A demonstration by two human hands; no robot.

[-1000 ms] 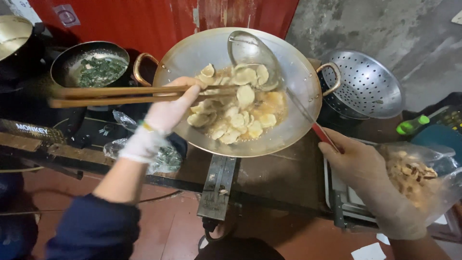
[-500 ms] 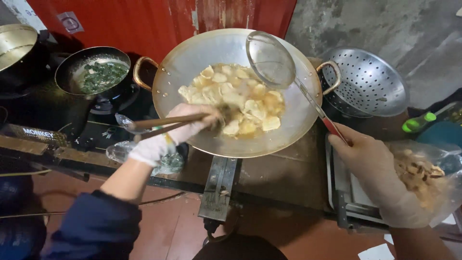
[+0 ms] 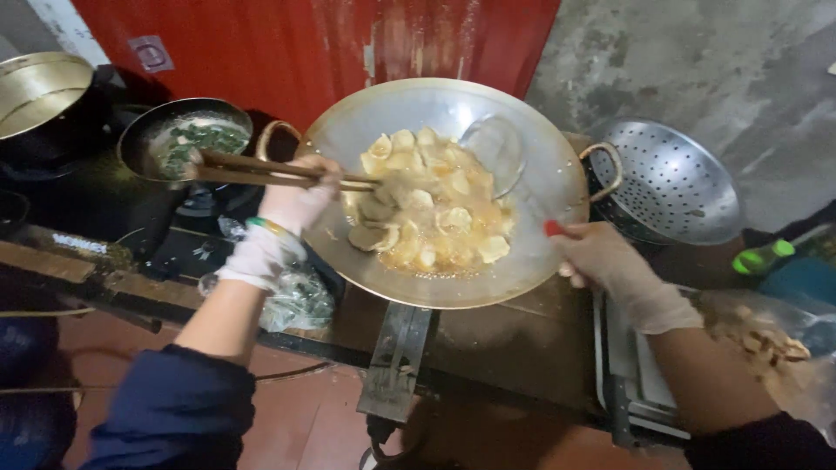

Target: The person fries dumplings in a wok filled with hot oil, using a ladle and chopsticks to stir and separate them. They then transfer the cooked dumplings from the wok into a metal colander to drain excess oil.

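Left hand (image 3: 292, 204): gloved, closed around long wooden chopsticks (image 3: 261, 168), whose tips are set among pale dumplings (image 3: 427, 204) in oil. Right hand (image 3: 605, 261): gloved, clenched on the red handle of a wire skimmer (image 3: 492, 148), its mesh bowl held over the far side of the wok (image 3: 540, 252). Wok: centred on the stove, two looped handles. Left of it, a dark pan of greens (image 3: 187, 139); right, a perforated metal colander (image 3: 675, 183).

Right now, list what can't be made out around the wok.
Head view only:
- Skimmer: handle hidden by the wok rim and right hand.
- Chopsticks tips: lost among the frying pieces.
- Burner: hidden under the wok.
- Pot: cut by the left edge.
- Left hand: grip blurred.
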